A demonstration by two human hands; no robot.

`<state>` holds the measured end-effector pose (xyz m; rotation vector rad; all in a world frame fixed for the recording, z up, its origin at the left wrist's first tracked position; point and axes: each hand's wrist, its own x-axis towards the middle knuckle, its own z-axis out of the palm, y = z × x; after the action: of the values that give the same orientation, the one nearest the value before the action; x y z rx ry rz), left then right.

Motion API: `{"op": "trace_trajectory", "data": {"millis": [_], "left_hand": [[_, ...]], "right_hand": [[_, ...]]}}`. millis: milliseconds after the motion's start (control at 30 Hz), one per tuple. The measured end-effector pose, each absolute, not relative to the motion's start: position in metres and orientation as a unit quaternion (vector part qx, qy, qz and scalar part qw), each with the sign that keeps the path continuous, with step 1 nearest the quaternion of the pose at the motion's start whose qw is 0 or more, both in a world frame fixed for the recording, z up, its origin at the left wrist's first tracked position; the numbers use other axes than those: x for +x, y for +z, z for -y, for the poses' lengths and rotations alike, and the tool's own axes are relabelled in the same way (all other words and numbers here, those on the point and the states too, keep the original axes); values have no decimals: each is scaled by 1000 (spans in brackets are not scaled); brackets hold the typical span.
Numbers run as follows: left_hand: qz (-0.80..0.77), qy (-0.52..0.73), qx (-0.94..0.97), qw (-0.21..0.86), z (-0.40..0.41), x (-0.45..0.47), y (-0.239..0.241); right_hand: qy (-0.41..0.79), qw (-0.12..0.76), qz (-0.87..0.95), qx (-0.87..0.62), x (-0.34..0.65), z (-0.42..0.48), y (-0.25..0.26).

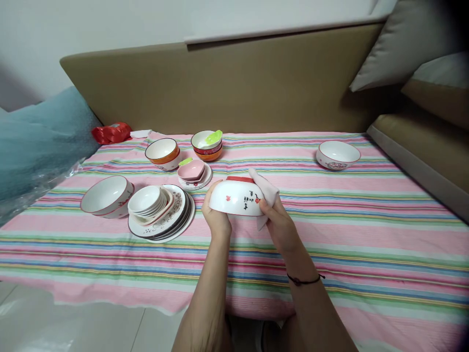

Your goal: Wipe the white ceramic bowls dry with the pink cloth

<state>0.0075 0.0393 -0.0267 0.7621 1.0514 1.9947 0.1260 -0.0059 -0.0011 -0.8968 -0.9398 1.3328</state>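
A white bowl [236,198] with a red foot, black characters and small red flowers is held upside down above the striped cloth. My left hand [217,217] grips its left side, fingers partly hidden behind it. My right hand [280,222] is closed on the bowl's right side, with a pale pink wiping cloth [269,188] between the fingers and the bowl. The wiping cloth lies against the bowl's outer wall. Left of the bowl is a stack of plates [161,232] topped with small white bowls [145,199].
A striped cloth [366,244] covers the seat. A large white bowl [108,195], stacked orange bowls [163,151], another bowl stack [207,145] and pink dishes [191,171] stand left. One white bowl [337,155] stands right. Behind rises a brown backrest [227,88]; a red bundle [112,133] lies back left.
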Motion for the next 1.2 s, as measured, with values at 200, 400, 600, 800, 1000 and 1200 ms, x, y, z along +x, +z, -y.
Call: {"op": "trace_trajectory", "data": {"millis": [200, 400, 600, 800, 1000, 1200], "left_hand": [[-411, 770, 285, 398, -43, 7, -35], [-400, 774, 233, 432, -43, 11, -37], [-399, 776, 171, 458, -41, 18, -27], [-409, 767, 199, 452, -39, 16, -32], [-423, 761, 287, 400, -39, 11, -40], [-428, 757, 349, 350, -34, 8, -30]], "right_hand": [[588, 603, 393, -369, 128, 8, 3], [582, 602, 418, -353, 130, 9, 1], [563, 601, 454, -340, 133, 5, -5], [567, 595, 450, -348, 135, 5, -2], [592, 585, 414, -369, 139, 5, -1], [595, 582, 393, -391, 136, 6, 0]]}}
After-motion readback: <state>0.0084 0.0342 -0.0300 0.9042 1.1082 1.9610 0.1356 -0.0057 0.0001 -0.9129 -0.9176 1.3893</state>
